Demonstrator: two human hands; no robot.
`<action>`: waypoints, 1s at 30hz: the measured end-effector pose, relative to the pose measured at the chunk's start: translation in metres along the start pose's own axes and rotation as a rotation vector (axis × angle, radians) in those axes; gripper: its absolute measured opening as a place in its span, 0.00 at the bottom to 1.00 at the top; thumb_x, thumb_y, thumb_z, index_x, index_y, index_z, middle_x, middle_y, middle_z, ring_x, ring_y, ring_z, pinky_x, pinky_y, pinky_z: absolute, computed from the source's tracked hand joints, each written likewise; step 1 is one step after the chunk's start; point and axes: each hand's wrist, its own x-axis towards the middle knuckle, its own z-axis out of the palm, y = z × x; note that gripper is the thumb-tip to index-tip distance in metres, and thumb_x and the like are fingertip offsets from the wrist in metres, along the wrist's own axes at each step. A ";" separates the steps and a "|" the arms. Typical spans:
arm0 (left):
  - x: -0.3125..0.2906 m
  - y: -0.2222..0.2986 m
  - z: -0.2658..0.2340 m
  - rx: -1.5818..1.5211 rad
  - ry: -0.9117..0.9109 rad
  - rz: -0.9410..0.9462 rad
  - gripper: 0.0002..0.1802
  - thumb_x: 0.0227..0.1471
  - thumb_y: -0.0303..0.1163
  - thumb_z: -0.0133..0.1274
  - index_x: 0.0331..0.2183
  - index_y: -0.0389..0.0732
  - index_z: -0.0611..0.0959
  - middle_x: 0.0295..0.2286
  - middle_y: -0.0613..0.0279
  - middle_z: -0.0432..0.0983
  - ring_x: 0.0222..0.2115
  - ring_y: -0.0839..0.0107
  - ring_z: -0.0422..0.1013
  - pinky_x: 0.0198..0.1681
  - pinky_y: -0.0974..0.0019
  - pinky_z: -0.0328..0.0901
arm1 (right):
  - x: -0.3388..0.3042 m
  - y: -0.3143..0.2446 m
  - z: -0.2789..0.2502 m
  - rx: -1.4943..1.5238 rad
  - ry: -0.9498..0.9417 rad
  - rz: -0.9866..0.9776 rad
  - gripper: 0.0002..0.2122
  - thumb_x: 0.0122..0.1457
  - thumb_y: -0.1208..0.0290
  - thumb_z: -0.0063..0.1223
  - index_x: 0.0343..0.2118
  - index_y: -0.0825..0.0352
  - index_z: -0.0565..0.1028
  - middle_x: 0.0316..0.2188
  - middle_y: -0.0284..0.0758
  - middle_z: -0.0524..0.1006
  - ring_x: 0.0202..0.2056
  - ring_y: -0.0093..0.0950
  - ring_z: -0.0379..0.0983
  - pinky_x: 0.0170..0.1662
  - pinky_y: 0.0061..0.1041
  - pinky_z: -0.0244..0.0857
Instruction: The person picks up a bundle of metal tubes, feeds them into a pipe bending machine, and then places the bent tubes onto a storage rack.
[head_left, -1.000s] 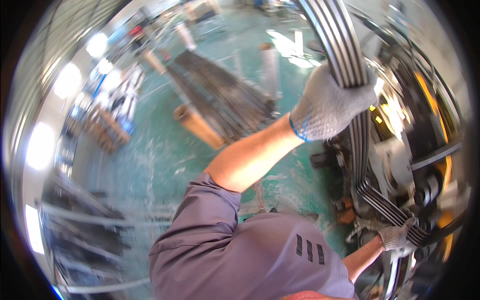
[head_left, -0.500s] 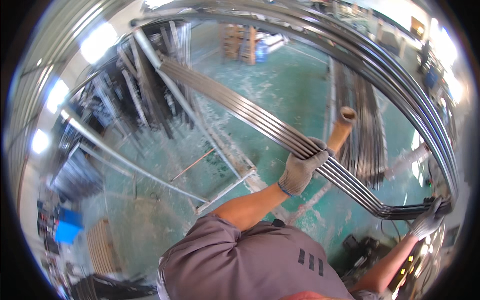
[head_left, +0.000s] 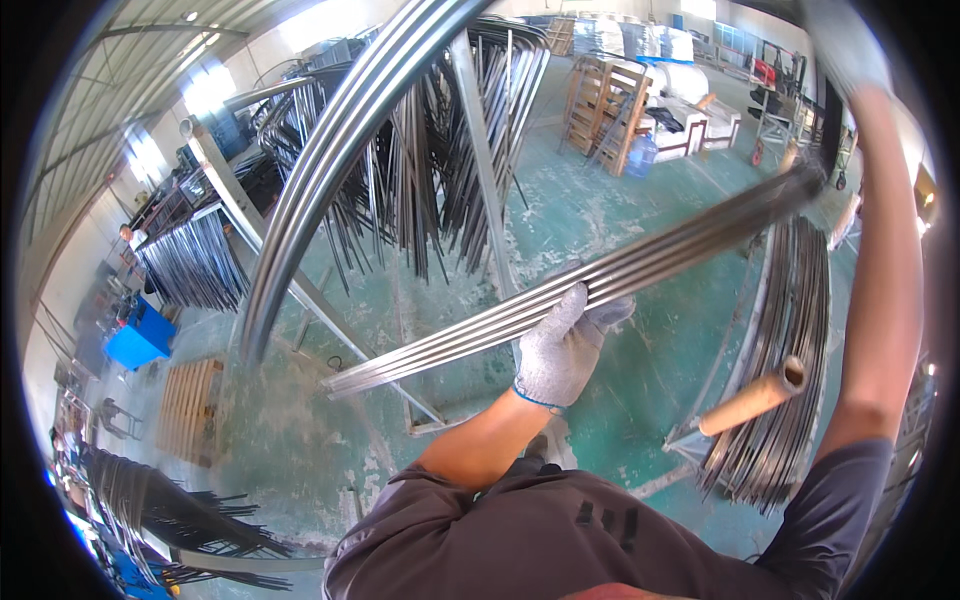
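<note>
Left hand point(head_left: 562, 350), grey knit glove, fingers curled closed around bundle of long curved silvery metal rods point(head_left: 600, 278), held above green floor point(head_left: 600, 210). Right hand point(head_left: 845, 45) raised at upper rod end; finger state indiscernible.

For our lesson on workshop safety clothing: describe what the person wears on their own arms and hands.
The left hand wears a light grey knitted glove with a blue cuff edge. The right hand wears a similar pale glove. Both forearms are bare; short grey sleeves end above the elbows.

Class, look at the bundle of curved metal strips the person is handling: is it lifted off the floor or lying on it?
Lifted. The gloved left hand grips the bundle of strips from below, with green floor showing beneath.
</note>
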 end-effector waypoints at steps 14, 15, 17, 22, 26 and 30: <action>0.119 0.095 -0.079 0.991 -0.300 0.050 0.11 0.64 0.23 0.53 0.47 0.31 0.82 0.44 0.51 0.82 0.45 0.65 0.78 0.52 0.63 0.71 | 0.209 -0.145 0.351 -0.104 -0.241 -0.229 0.14 0.63 0.63 0.53 0.43 0.65 0.84 0.39 0.51 0.84 0.42 0.48 0.83 0.47 0.44 0.75; 0.118 0.092 -0.092 0.985 -0.231 0.065 0.11 0.64 0.23 0.54 0.47 0.31 0.82 0.44 0.52 0.82 0.45 0.66 0.78 0.51 0.63 0.71 | 0.208 -0.153 0.366 -0.078 -0.256 -0.234 0.13 0.62 0.64 0.54 0.42 0.65 0.84 0.38 0.51 0.84 0.42 0.47 0.82 0.46 0.43 0.75; 0.116 0.081 -0.108 0.916 -0.028 0.003 0.11 0.62 0.22 0.55 0.46 0.32 0.83 0.42 0.55 0.82 0.44 0.68 0.78 0.49 0.66 0.71 | 0.199 -0.160 0.393 -0.039 -0.300 -0.242 0.13 0.60 0.65 0.54 0.41 0.66 0.84 0.38 0.50 0.84 0.42 0.46 0.82 0.46 0.42 0.75; 0.122 0.048 -0.122 1.044 0.046 -0.056 0.08 0.60 0.19 0.58 0.42 0.33 0.85 0.40 0.57 0.83 0.39 0.73 0.78 0.44 0.69 0.72 | 0.120 -0.182 0.464 0.347 -0.333 -0.221 0.11 0.55 0.69 0.56 0.38 0.66 0.85 0.37 0.48 0.83 0.41 0.44 0.81 0.43 0.39 0.75; 0.119 0.008 -0.134 1.051 -0.005 -0.242 0.07 0.62 0.21 0.55 0.42 0.32 0.83 0.38 0.58 0.82 0.38 0.72 0.78 0.45 0.68 0.73 | 0.009 -0.151 0.424 0.177 -0.181 -0.110 0.11 0.53 0.72 0.52 0.37 0.65 0.82 0.34 0.42 0.81 0.39 0.43 0.79 0.44 0.39 0.75; 0.116 -0.058 -0.151 0.886 0.127 -0.511 0.08 0.63 0.22 0.53 0.43 0.31 0.82 0.37 0.59 0.81 0.38 0.72 0.77 0.46 0.68 0.72 | -0.159 -0.107 0.330 0.333 0.397 0.062 0.16 0.52 0.71 0.57 0.43 0.72 0.78 0.47 0.45 0.77 0.52 0.44 0.73 0.54 0.43 0.69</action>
